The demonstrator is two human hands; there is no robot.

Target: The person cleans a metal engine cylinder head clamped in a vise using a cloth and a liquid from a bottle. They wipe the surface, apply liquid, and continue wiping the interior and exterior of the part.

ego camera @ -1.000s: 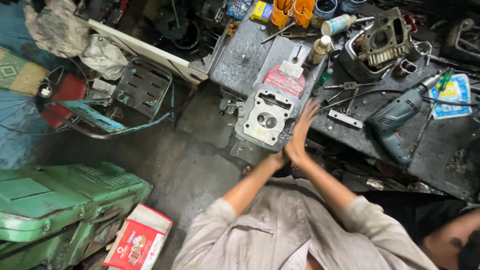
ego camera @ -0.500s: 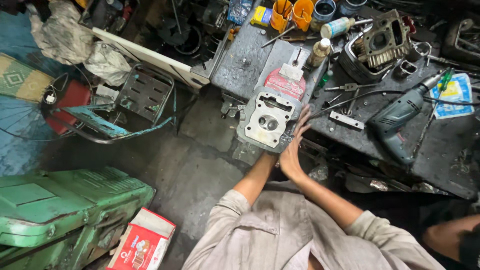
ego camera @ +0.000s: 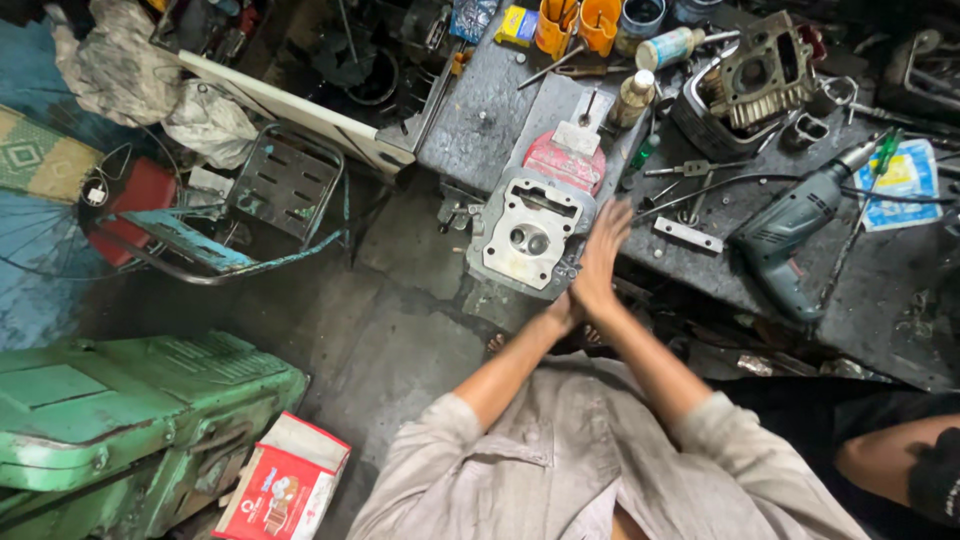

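Here, left hand [ego camera: 568, 305] and right hand [ego camera: 603, 255] pressed palm to palm, fingers flat, grasping nothing, metal cylinder head [ego camera: 528, 235] just beside at 9 o'clock, drill [ego camera: 790, 235] at 3 o'clock on table [ego camera: 880, 290].

Pressed-together hands [ego camera: 597, 268] beside grey cylinder head [ego camera: 528, 232]

Your hands [ego camera: 598, 262] sit pressed together just right of the cylinder head [ego camera: 528, 232], which blocks the left. Straight ahead: red block [ego camera: 566, 162] and small bottle [ego camera: 633, 98]. To the right, loose wrenches [ego camera: 690, 170] and a metal bar [ego camera: 686, 233], then the drill [ego camera: 790, 235] (cable trailing across). Bare bench [ego camera: 880, 290] shows beyond the drill; open floor [ego camera: 400, 310] lies down-left.
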